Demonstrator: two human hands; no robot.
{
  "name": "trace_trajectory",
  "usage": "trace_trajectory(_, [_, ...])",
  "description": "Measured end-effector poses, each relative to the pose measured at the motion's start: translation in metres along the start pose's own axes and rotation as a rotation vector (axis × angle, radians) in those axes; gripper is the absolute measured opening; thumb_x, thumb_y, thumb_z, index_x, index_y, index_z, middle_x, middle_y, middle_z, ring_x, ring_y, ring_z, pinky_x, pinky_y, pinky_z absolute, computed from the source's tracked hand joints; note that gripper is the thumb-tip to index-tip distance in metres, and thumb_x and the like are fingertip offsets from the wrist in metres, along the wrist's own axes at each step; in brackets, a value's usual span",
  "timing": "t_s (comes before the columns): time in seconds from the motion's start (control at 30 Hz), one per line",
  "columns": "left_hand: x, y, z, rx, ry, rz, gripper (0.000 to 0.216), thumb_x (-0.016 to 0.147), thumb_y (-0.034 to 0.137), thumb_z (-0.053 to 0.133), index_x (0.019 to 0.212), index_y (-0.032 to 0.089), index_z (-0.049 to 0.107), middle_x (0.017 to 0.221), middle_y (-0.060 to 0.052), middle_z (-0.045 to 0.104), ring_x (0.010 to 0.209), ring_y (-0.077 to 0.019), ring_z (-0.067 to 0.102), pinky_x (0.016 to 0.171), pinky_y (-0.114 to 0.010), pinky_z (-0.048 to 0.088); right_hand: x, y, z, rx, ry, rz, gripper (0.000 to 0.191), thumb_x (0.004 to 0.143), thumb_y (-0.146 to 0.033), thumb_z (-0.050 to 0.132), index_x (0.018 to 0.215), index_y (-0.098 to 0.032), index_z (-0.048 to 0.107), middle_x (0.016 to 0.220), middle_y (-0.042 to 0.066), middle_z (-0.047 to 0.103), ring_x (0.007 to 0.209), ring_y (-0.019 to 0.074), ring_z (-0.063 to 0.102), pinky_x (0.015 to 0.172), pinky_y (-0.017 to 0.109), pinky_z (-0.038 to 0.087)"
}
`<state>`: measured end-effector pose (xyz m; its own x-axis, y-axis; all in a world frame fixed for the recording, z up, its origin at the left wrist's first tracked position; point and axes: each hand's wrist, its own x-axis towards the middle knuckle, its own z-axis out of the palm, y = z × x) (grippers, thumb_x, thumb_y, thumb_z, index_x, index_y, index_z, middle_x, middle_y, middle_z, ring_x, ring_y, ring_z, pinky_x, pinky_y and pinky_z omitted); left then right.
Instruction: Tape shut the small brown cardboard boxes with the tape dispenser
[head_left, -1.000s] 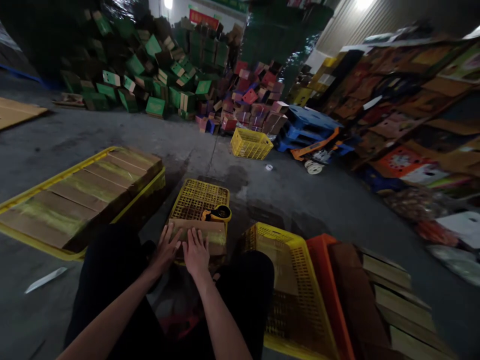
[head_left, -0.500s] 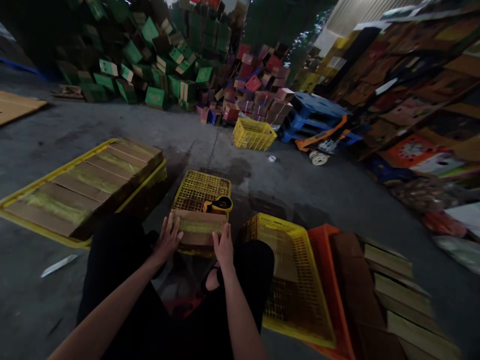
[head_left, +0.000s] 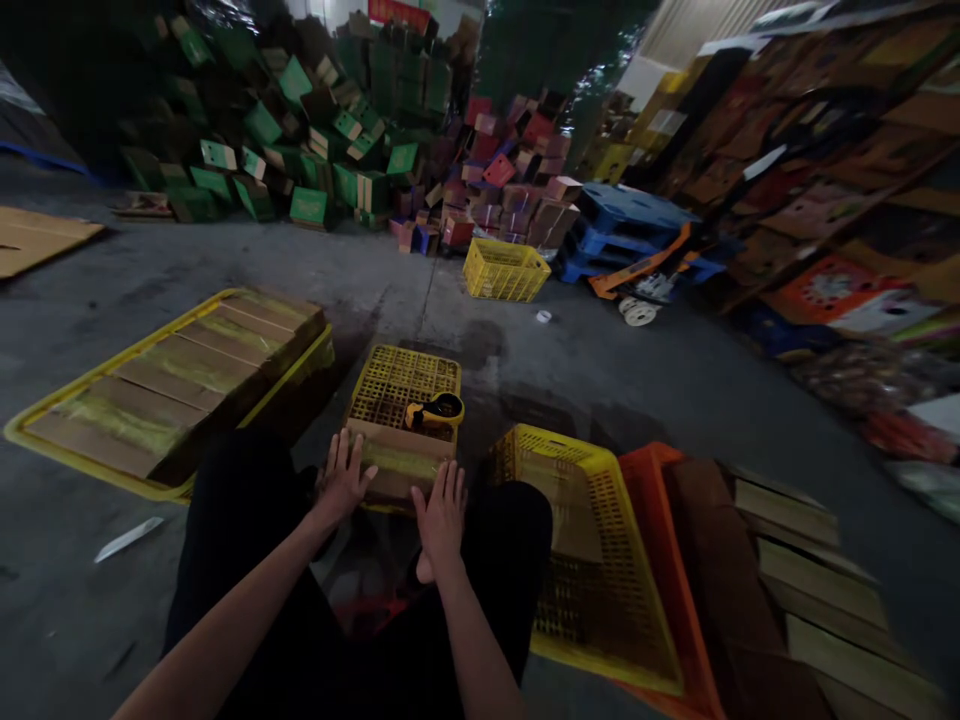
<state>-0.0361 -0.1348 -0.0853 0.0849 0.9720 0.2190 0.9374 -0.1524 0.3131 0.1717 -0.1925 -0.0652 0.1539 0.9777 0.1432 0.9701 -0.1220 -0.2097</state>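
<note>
Heaped green cartons (head_left: 309,207) stand at the back of a dim warehouse with a grey concrete floor (head_left: 360,270). In front of the person, a brown cardboard box (head_left: 397,463) lies on the near end of a latticed yellow crate (head_left: 405,372). Its long axis runs left to right across the person's front, the right end slightly nearer. The box is plain and closed, with a glossy yellowish tape strip along its length. The left hand (head_left: 343,485) rests at its left end and the right hand (head_left: 442,512) at its right, each grip wide, fingers extended rather than curled. A yellow tape dispenser (head_left: 436,411) sits just beyond the box.
</note>
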Motion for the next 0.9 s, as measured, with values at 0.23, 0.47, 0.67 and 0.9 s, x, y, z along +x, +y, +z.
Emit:
trace_trajectory(0.23, [0.004,0.008,-0.004,0.062,-0.049,-0.063,0.079,0.096,0.060,0.048,0.158,0.015,0.031,0.166,-0.018,0.017,0.152,-0.0369,0.018,0.106,-0.054,0.044,-0.002,-0.008,0.008,-0.047,0.042,-0.104,0.081,0.099,-0.065,0.030,0.158,-0.009,0.030,0.165,0.022,0.019,0.153,0.0374,0.015,0.117,0.058,0.026])
trace_trajectory(0.47, [0.009,0.004,0.007,0.021,-0.051,-0.060,0.082,0.095,0.062,0.048,0.159,0.015,0.029,0.167,-0.019,0.016,0.152,-0.0387,0.017,0.104,-0.056,0.045,-0.002,-0.011,0.011,-0.046,0.002,-0.152,0.071,0.100,-0.053,0.039,0.159,-0.016,0.028,0.166,0.020,0.018,0.154,0.0356,0.014,0.118,0.063,0.018])
trace_trajectory(0.67, [0.016,-0.011,0.013,-0.155,-0.013,0.019,0.088,0.091,0.065,0.051,0.156,0.008,0.032,0.163,-0.025,0.022,0.152,-0.0402,0.019,0.115,-0.057,0.031,0.003,-0.006,0.008,0.039,0.024,-0.160,0.062,0.100,-0.041,0.042,0.158,-0.019,0.033,0.165,0.017,0.021,0.153,0.0341,0.020,0.119,0.061,0.018])
trace_trajectory(0.9, [0.019,-0.017,0.011,-0.421,-0.034,-0.117,0.093,0.089,0.058,0.055,0.159,0.008,0.018,0.166,-0.024,0.010,0.152,-0.0386,0.019,0.118,-0.053,0.028,0.014,0.004,0.019,0.245,0.157,-0.082,0.083,0.098,-0.068,0.029,0.155,-0.009,0.036,0.164,0.023,0.022,0.152,0.0387,0.020,0.115,0.058,0.033])
